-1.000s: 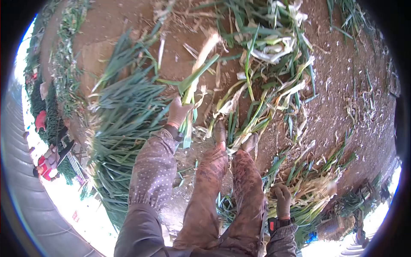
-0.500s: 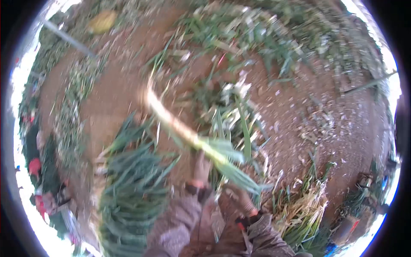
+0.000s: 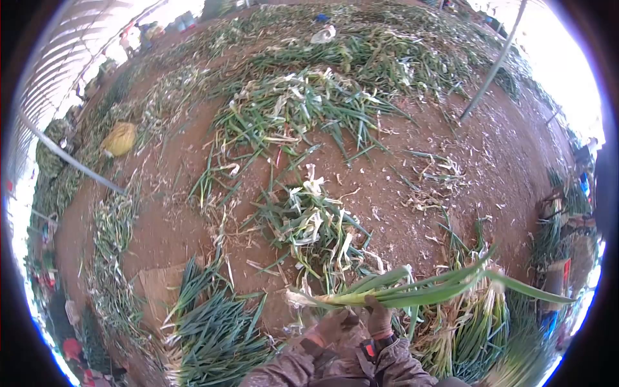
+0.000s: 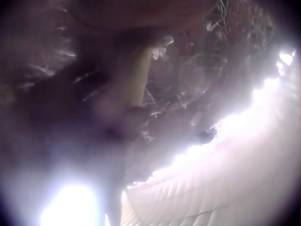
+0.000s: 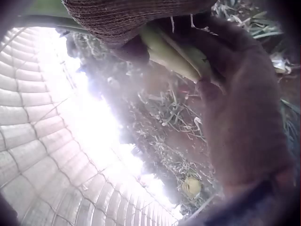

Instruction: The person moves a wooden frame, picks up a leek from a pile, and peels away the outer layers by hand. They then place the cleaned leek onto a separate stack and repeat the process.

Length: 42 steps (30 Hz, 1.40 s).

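A long green onion (image 3: 380, 295) lies nearly level across both hands, its pale root end to the left and its green leaves spreading right. My gloved left hand (image 3: 332, 326) grips the paler part of the stalk; in the right wrist view this left hand (image 5: 244, 108) has thumb and fingers around it. Just to the right, my gloved right hand (image 3: 379, 317) holds the stalk lower on the leaves, and its ribbed knit glove (image 5: 127, 21) fills the top of the right wrist view. In the dim left wrist view, a pale length of the stalk (image 4: 138, 77) shows between dark hand shapes.
A pile of green onions (image 3: 222, 338) lies at the left, near a flat brown sheet (image 3: 158, 290). Paler bundled onions (image 3: 477, 322) lie at the right. Peeled leaves (image 3: 313, 226) litter the soil ahead. Slanting poles (image 3: 493, 68) and a yellow sack (image 3: 119, 138) stand farther off.
The head view has tilted up. My left hand swung the green onion across to the right, turning its root end leftward. My right hand came up from beside the right-hand bundle and took hold of it.
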Each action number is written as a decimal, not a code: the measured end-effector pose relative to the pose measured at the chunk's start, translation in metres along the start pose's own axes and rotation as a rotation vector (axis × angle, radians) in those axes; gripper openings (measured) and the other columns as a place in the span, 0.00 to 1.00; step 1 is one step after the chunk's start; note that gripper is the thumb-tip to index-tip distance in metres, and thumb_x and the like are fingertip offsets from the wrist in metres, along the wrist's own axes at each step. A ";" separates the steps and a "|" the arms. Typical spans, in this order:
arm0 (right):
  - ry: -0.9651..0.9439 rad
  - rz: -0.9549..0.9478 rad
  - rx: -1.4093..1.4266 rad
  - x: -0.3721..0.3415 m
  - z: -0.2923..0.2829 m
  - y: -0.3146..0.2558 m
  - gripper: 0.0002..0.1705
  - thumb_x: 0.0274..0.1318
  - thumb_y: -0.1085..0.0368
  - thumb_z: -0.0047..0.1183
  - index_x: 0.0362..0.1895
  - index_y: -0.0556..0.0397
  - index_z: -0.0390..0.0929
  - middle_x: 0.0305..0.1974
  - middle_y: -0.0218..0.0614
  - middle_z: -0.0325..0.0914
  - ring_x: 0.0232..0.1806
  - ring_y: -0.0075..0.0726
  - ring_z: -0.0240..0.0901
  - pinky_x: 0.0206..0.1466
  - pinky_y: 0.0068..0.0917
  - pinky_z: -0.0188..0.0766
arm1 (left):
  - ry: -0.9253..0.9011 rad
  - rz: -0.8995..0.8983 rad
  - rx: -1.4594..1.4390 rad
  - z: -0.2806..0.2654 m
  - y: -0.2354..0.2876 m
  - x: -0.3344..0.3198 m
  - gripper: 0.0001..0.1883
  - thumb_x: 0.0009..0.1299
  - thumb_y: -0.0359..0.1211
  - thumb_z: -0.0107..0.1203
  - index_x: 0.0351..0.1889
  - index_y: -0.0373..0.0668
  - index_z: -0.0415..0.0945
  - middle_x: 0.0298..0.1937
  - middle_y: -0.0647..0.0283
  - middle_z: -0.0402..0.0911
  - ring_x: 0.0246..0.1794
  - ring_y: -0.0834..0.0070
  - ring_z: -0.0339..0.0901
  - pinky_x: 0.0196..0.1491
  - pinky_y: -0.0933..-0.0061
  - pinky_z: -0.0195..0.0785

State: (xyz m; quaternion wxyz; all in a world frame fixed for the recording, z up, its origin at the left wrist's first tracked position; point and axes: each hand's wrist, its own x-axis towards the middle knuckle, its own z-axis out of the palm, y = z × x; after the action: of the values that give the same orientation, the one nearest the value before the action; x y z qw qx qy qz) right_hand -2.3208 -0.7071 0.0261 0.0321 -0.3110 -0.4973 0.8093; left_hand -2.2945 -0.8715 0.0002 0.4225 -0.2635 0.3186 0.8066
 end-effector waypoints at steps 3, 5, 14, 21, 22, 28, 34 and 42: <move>-0.055 -0.029 0.053 0.008 -0.007 -0.055 0.22 0.46 0.71 0.64 0.48 0.56 0.74 0.43 0.31 0.75 0.44 0.28 0.72 0.48 0.28 0.72 | 0.214 0.296 0.969 -0.028 0.006 -0.003 0.31 0.66 0.53 0.60 0.51 0.33 0.72 0.46 0.54 0.80 0.46 0.64 0.79 0.49 0.62 0.71; -0.123 -0.141 0.080 0.013 -0.015 -0.073 0.22 0.45 0.71 0.64 0.48 0.56 0.74 0.42 0.30 0.76 0.44 0.28 0.73 0.44 0.27 0.74 | 0.397 0.671 1.204 0.030 0.052 -0.054 0.31 0.63 0.53 0.63 0.49 0.34 0.73 0.43 0.54 0.80 0.42 0.61 0.79 0.46 0.62 0.71; -0.322 -0.056 0.170 -0.070 0.038 -0.138 0.23 0.52 0.66 0.62 0.51 0.58 0.71 0.45 0.34 0.76 0.46 0.34 0.74 0.51 0.32 0.73 | -0.063 0.709 1.177 0.074 0.054 -0.044 0.20 0.69 0.45 0.60 0.46 0.36 0.77 0.39 0.48 0.79 0.39 0.68 0.77 0.45 0.62 0.68; -0.451 -0.209 0.193 -0.096 0.092 -0.141 0.36 0.56 0.50 0.62 0.61 0.57 0.63 0.52 0.39 0.72 0.54 0.40 0.71 0.59 0.40 0.68 | 0.039 1.082 1.058 0.094 0.092 -0.131 0.20 0.68 0.47 0.59 0.40 0.37 0.74 0.31 0.50 0.74 0.31 0.56 0.74 0.38 0.60 0.67; -0.456 -0.161 0.235 -0.100 0.106 -0.135 0.41 0.55 0.45 0.63 0.62 0.57 0.62 0.55 0.40 0.69 0.56 0.40 0.69 0.59 0.40 0.68 | 0.109 1.113 1.169 0.082 0.099 -0.134 0.19 0.68 0.46 0.60 0.40 0.38 0.74 0.31 0.51 0.75 0.31 0.55 0.75 0.37 0.60 0.67; -0.545 -0.282 0.160 -0.151 0.197 -0.127 0.41 0.54 0.50 0.64 0.64 0.57 0.61 0.54 0.40 0.69 0.53 0.37 0.69 0.56 0.37 0.69 | 0.410 1.318 1.023 0.058 0.123 -0.200 0.16 0.69 0.43 0.59 0.42 0.39 0.77 0.35 0.53 0.79 0.35 0.56 0.79 0.37 0.61 0.70; -0.529 -0.284 0.192 -0.180 0.234 -0.124 0.35 0.53 0.60 0.62 0.62 0.55 0.63 0.52 0.35 0.70 0.52 0.35 0.70 0.55 0.35 0.69 | 0.480 1.224 0.862 0.039 0.129 -0.234 0.16 0.71 0.41 0.57 0.45 0.38 0.80 0.33 0.53 0.82 0.33 0.62 0.81 0.39 0.66 0.72; -0.576 -0.532 0.016 -0.214 0.254 -0.115 0.35 0.42 0.63 0.69 0.55 0.53 0.68 0.41 0.30 0.72 0.41 0.29 0.71 0.46 0.31 0.73 | 0.368 1.158 0.760 0.009 0.137 -0.203 0.17 0.72 0.43 0.53 0.45 0.38 0.80 0.34 0.50 0.83 0.34 0.62 0.82 0.39 0.63 0.71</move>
State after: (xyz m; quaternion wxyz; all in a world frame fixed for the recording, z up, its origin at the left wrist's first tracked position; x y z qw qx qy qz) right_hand -2.3138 -0.9260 0.3013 0.1025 0.0690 -0.5428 0.8307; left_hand -2.3101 -1.0292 0.1874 -0.0716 -0.0185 0.7324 0.6769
